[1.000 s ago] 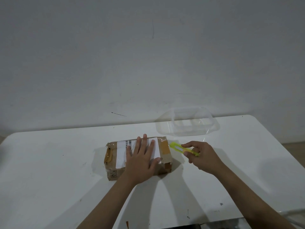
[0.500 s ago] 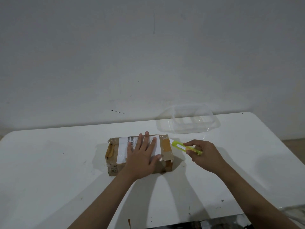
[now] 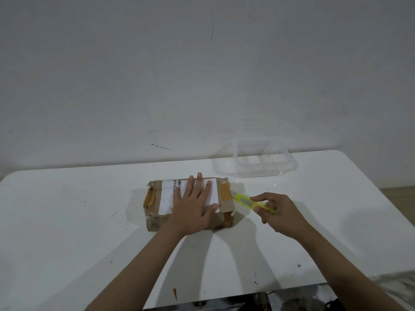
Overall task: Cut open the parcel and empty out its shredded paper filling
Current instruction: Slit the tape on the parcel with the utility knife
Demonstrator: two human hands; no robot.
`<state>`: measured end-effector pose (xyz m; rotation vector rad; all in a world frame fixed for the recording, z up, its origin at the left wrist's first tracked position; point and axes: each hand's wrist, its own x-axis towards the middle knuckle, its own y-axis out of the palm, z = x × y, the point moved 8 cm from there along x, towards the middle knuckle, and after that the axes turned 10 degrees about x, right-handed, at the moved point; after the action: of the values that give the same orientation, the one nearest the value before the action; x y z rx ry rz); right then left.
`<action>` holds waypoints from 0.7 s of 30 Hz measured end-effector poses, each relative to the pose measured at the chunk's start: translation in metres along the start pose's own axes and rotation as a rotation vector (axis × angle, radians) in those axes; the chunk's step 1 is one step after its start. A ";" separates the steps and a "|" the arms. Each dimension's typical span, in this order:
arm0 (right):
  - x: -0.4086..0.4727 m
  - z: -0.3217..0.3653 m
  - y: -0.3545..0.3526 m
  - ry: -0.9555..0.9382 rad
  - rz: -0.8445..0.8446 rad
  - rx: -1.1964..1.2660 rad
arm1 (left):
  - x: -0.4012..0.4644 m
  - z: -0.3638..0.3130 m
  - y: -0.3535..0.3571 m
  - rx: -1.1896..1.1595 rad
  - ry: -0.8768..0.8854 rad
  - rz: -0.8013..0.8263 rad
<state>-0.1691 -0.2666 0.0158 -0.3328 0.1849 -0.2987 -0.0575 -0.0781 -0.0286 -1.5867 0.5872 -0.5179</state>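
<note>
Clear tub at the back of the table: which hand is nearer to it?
Right. The right hand holds the yellow cutter in front of the tub, slightly right of the parcel. The left hand lies flat on the parcel, farther left.
</note>
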 end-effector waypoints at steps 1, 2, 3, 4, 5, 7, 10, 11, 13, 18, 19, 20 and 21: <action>-0.001 -0.001 0.000 0.015 0.001 0.034 | 0.000 0.000 0.001 0.010 0.002 -0.001; -0.002 -0.003 -0.001 0.029 0.004 0.068 | 0.000 0.000 0.001 0.018 0.004 -0.001; -0.003 -0.005 -0.002 0.042 0.009 0.103 | -0.001 0.000 0.001 0.021 0.005 -0.001; -0.004 -0.006 -0.003 0.055 0.021 0.136 | -0.001 0.000 0.001 0.020 0.005 0.001; -0.005 -0.007 -0.003 0.069 0.043 0.164 | -0.001 0.000 0.001 0.019 0.005 0.005; -0.010 -0.008 -0.001 0.089 0.103 0.202 | -0.001 0.000 0.001 0.018 0.004 0.009; -0.016 -0.009 0.000 0.101 0.123 0.208 | -0.001 0.000 0.001 0.017 0.003 0.010; -0.017 -0.010 0.000 0.102 0.112 0.211 | -0.001 0.000 0.002 0.017 0.004 0.012; -0.019 -0.012 -0.001 0.102 0.089 0.228 | -0.001 0.000 0.002 0.019 0.007 0.010; -0.028 -0.016 -0.009 0.098 -0.013 0.240 | -0.001 -0.001 0.000 0.005 -0.005 0.014; -0.030 -0.016 -0.012 0.095 -0.053 0.257 | -0.002 -0.001 -0.001 -0.012 -0.022 0.018; -0.033 -0.016 -0.016 0.092 -0.099 0.282 | -0.002 -0.001 -0.002 -0.031 -0.050 0.022; -0.035 -0.017 -0.019 0.090 -0.145 0.308 | -0.002 -0.002 -0.003 -0.049 -0.088 0.032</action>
<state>-0.2109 -0.2776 0.0116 -0.0275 0.2000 -0.4795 -0.0603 -0.0776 -0.0251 -1.6352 0.5611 -0.4105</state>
